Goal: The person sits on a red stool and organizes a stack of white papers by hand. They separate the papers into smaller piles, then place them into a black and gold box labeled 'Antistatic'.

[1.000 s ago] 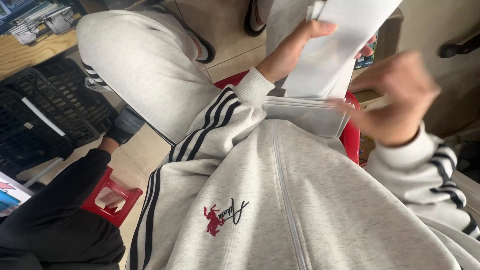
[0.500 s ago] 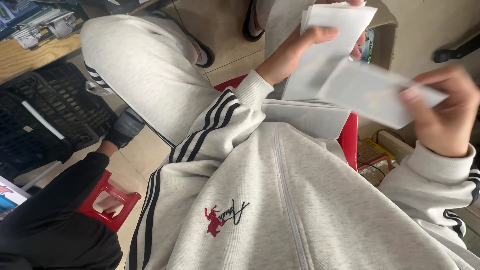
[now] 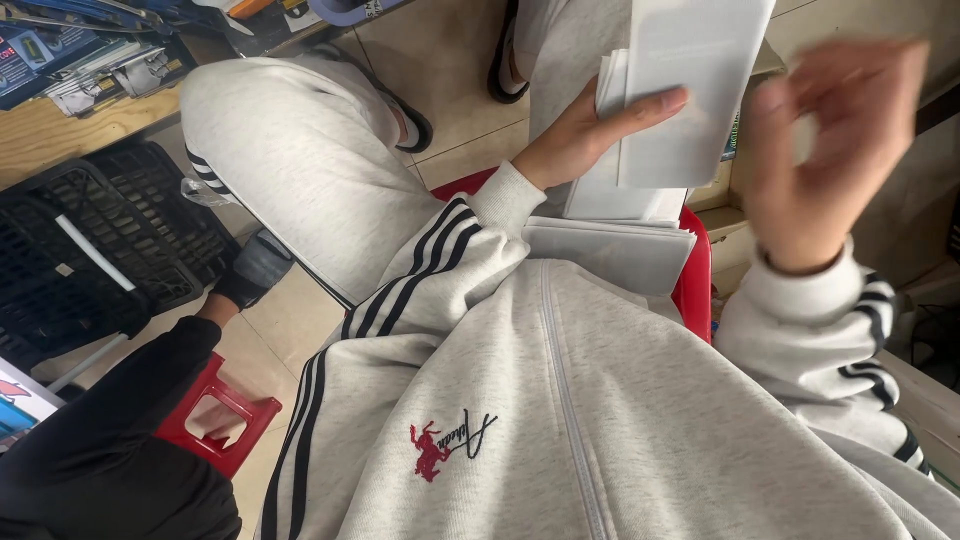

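The left hand (image 3: pixel 580 135) pinches a stack of white paper sheets (image 3: pixel 690 90), thumb across the front, above the lap; their top edge is cut off. Right of them, the right hand (image 3: pixel 820 160) hangs blurred, fingers apparently spread, empty.

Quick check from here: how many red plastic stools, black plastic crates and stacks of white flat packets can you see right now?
Red plastic stools: 2 (one under the person, one lower left)
Black plastic lattice crates: 1
Stacks of white flat packets: 2 (one in the left hand at, one on the lap)
Total: 5
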